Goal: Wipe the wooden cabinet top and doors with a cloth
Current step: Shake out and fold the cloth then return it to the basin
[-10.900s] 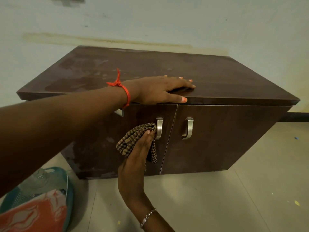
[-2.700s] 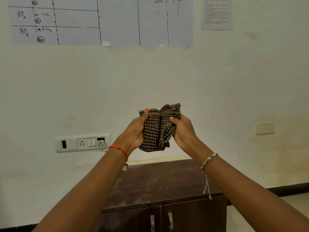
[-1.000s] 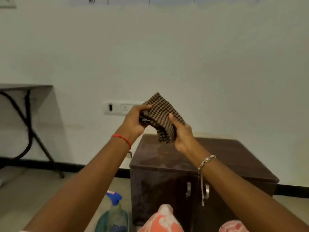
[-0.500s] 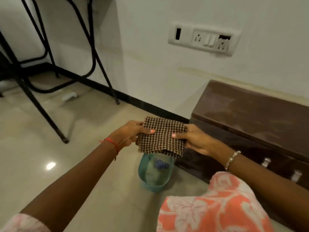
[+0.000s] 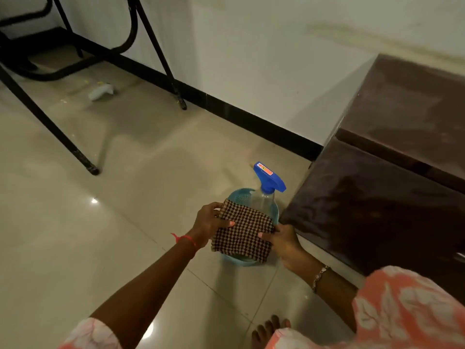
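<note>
Cloth [image 5: 242,234], folded flat, hangs just over a teal basket [image 5: 275,213] holding a spray bottle [image 5: 267,191]. The left hand [image 5: 208,222] pinches its left edge and the right hand [image 5: 284,241] its right, thumbs on top. This looks like the putting-away step: next, lower it in beside the bottle without tipping it. The basket stands on the tiled floor [image 5: 125,222] at the wooden cabinet's [image 5: 377,197] left corner; black metal legs [image 5: 50,122] stand by the wall.

The cloth [image 5: 242,235] now lower, over the teal basket [image 5: 276,214].
</note>
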